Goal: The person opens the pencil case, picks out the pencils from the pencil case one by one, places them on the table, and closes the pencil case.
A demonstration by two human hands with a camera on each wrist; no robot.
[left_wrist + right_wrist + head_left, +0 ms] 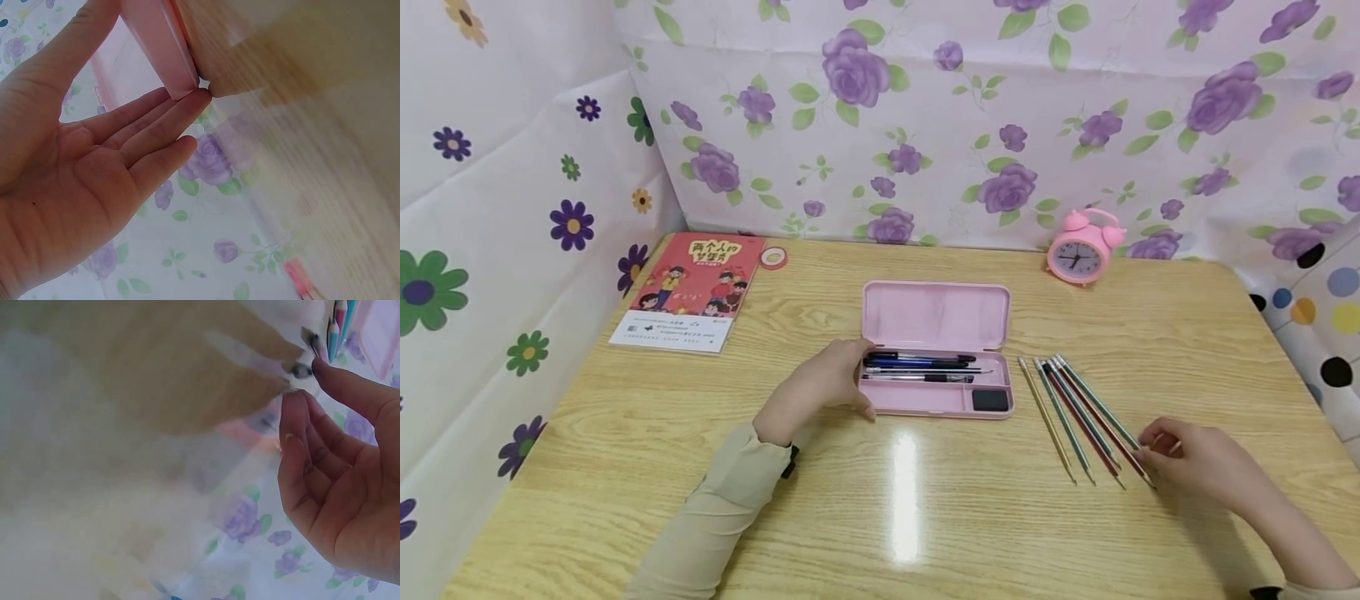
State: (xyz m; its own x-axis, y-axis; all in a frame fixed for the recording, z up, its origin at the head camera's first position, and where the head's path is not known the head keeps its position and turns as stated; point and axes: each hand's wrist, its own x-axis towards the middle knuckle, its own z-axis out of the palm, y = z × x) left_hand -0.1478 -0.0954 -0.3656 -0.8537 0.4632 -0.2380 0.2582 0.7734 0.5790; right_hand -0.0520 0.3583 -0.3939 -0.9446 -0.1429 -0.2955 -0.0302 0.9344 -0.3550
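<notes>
A pink pencil case (pixel 936 414) lies with its lid up on the table. My left hand (pixel 835 375) holds its left end, thumb at the front and fingers at the back; in the left wrist view the fingertips touch the case's corner (pixel 181 87). Inside are several pens (pixel 917 363) and a black eraser (pixel 989 400). Several pencils (pixel 1078 417) lie fanned out to the right of the case. My right hand (pixel 1202 462) has thumb and forefinger at the near end of the rightmost green pencil (pixel 1097 404), apparently pinching it; the fingertips hide its point.
A red and white book (pixel 700 292) lies at the back left, with a small round pink-rimmed item (pixel 773 257) beside it. Near the table's back edge stands a pink alarm clock (pixel 1077 257). Flower-patterned cloth (pixel 857 158) hangs behind the wooden table (pixel 820 508).
</notes>
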